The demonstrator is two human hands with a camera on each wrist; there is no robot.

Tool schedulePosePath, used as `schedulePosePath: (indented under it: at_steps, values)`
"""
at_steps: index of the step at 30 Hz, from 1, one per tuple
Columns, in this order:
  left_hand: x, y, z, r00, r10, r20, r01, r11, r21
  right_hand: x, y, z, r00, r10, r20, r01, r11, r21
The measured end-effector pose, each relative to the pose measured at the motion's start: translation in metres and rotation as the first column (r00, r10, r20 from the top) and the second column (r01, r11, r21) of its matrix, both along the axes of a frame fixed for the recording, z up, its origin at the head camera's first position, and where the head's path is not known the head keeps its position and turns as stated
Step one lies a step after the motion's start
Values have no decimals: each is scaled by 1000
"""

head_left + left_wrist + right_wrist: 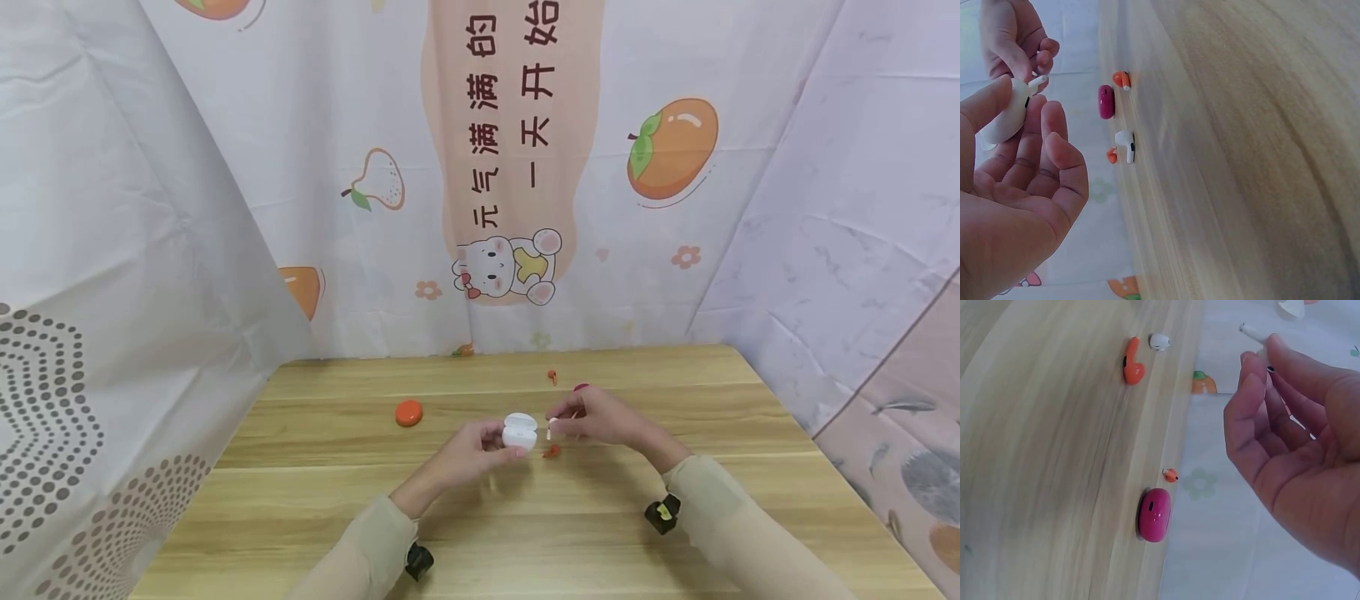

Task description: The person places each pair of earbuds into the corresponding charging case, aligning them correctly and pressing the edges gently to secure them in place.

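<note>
My left hand [468, 454] grips a white earbud case [519, 437] with its lid raised, held above the table. Just right of it, my right hand [606, 417] pinches a white earbud [1255, 334] between thumb and fingertips, its stem sticking out. In the left wrist view, that stem shows right at the case's edge. A second white earbud [1125, 142] lies on the table, out of sight in the head view. One orange earbud [551, 451] lies below the hands, another [552, 377] farther back. Partly behind my right hand sits a magenta case [1155, 515].
To the left on the wooden table [315, 483] is a round orange case [408, 413]. Patterned white cloth [375, 317] hangs behind the table's back edge and along both sides. Small black cameras [662, 514] are strapped at both wrists.
</note>
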State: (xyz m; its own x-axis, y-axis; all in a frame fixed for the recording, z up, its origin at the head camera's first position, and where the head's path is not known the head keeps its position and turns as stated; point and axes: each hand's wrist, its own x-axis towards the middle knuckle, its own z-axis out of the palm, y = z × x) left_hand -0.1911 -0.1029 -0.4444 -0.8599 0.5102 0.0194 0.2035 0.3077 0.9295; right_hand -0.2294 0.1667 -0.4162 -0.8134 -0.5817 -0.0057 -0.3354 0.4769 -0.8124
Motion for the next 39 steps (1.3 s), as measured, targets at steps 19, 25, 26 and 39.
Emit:
schedulePosePath:
  at_steps: [19, 25, 26, 39]
  values:
    - [-1, -3, 2, 1000, -8, 16, 8, 1000, 24, 6, -1, 2, 908, 118, 402, -41, 980, -196]
    - [-2, -3, 2, 1000, -7, 11, 6, 1000, 29, 5, -1, 2, 917, 127, 378, -37, 971, -235]
    - [-3, -3, 2, 1000, -4, 10, 3, 1000, 29, 5, -2, 3, 917, 129, 377, -37, 969, -243]
    - [1, -3, 2, 1000, -17, -11, 18, 1000, 19, 9, -11, 16, 938, 63, 340, 37, 959, -280]
